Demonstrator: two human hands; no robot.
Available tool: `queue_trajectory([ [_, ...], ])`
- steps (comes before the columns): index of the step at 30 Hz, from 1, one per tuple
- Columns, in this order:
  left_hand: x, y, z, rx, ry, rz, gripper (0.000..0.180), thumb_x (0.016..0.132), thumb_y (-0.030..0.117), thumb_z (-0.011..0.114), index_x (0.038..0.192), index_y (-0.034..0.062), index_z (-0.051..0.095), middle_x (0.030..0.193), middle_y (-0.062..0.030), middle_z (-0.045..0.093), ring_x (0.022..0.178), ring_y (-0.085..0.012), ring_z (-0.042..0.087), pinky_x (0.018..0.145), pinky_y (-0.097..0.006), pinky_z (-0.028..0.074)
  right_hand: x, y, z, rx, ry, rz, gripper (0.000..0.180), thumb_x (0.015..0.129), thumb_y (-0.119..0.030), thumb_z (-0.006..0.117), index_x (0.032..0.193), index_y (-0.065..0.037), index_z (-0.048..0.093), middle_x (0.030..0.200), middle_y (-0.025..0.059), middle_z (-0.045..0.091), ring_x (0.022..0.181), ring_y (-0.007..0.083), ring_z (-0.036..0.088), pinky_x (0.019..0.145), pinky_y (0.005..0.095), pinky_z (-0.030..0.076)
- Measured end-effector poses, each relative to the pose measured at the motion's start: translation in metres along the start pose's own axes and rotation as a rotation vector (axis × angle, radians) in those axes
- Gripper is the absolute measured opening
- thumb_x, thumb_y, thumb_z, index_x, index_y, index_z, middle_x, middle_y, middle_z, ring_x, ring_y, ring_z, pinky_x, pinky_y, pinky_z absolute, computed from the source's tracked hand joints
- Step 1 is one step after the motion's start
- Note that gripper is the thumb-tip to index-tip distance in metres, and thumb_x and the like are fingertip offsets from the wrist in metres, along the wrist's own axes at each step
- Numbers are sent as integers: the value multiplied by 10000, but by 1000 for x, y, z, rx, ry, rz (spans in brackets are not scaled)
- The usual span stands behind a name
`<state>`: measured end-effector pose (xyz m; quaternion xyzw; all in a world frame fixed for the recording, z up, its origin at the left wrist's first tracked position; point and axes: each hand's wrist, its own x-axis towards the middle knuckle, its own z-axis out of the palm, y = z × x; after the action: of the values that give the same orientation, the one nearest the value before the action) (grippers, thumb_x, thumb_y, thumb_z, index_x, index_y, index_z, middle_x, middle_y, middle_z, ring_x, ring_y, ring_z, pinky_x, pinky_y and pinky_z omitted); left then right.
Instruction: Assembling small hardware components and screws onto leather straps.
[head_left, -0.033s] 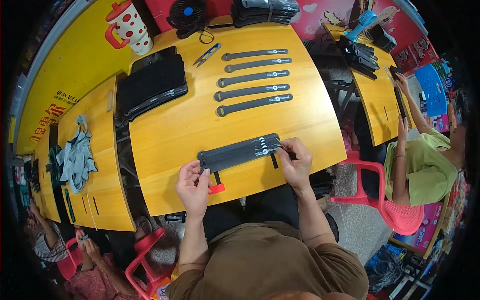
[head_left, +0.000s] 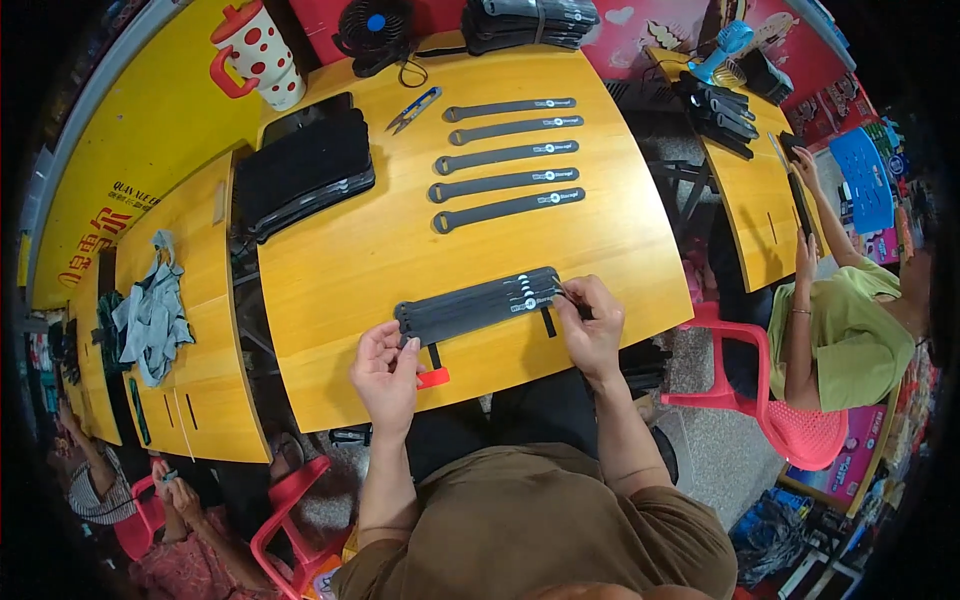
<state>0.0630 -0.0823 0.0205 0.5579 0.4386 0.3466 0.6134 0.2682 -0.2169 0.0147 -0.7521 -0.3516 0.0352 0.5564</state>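
Observation:
A stack of overlapping black cable straps (head_left: 470, 310) lies slantwise near the table's front edge. Their slotted ends fan slightly at the left; white print shows toward the right. My left hand (head_left: 388, 375) pinches the slotted ends between thumb and fingers. At the other end, my right hand (head_left: 592, 325) grips the strap tips, which its fingers partly cover. Beyond the stack, several single straps (head_left: 510, 159) lie apart in a row, slotted ends to the left. A small red piece (head_left: 433, 378) sits at the table edge beside my left hand; I cannot make out its kind.
Blue-handled thread snips (head_left: 414, 110) lie left of the row. A black strap pile (head_left: 305, 170), a spotted tumbler (head_left: 262, 60), a black fan (head_left: 374, 35) and a bundled stack (head_left: 530, 22) stand farther back. Another person (head_left: 840, 320) works at the right table.

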Motion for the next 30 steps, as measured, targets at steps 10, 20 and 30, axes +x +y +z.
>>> queue_trajectory([
  [10,0,-4,-1,-7,4,5,271,845,-85,632,1100,-41,552,868,-44,590,655,-46,562,532,-194,505,0,-2,0,-84,-18,29,127,763,91,651,853,21,595,726,95,572,628,179,578,582,280,448],
  [20,-1,-7,2,-45,46,6,313,818,-82,671,1101,-26,552,843,-27,568,616,-39,553,523,-185,495,-1,3,-1,-55,-23,37,125,764,75,656,854,17,592,725,112,569,614,200,572,579,292,447],
  [30,-2,-7,4,46,97,52,307,837,-82,642,1120,-27,537,857,-43,568,609,-48,562,501,-185,487,0,-6,1,-62,-20,28,108,772,85,631,828,15,570,684,77,513,589,141,502,550,269,400],
])
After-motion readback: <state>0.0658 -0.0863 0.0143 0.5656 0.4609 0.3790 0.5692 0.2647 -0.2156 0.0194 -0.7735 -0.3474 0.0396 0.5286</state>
